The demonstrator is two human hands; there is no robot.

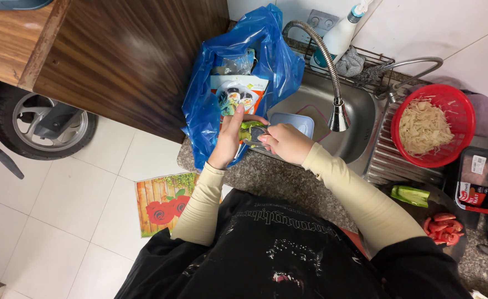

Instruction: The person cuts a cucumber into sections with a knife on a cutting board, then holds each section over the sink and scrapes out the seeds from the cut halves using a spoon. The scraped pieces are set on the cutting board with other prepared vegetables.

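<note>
Black apron at my chest, I grip the green vegetable piece [248, 130] in my left hand [230, 138] over the blue plastic bag [205, 111], right hand [284, 143] closed on a peeler, best drawn away from my fingers.

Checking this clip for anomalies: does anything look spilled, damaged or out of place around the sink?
Nothing spilled or broken. One oddity: a scooter wheel is on the kitchen floor beside the wooden counter.
</note>
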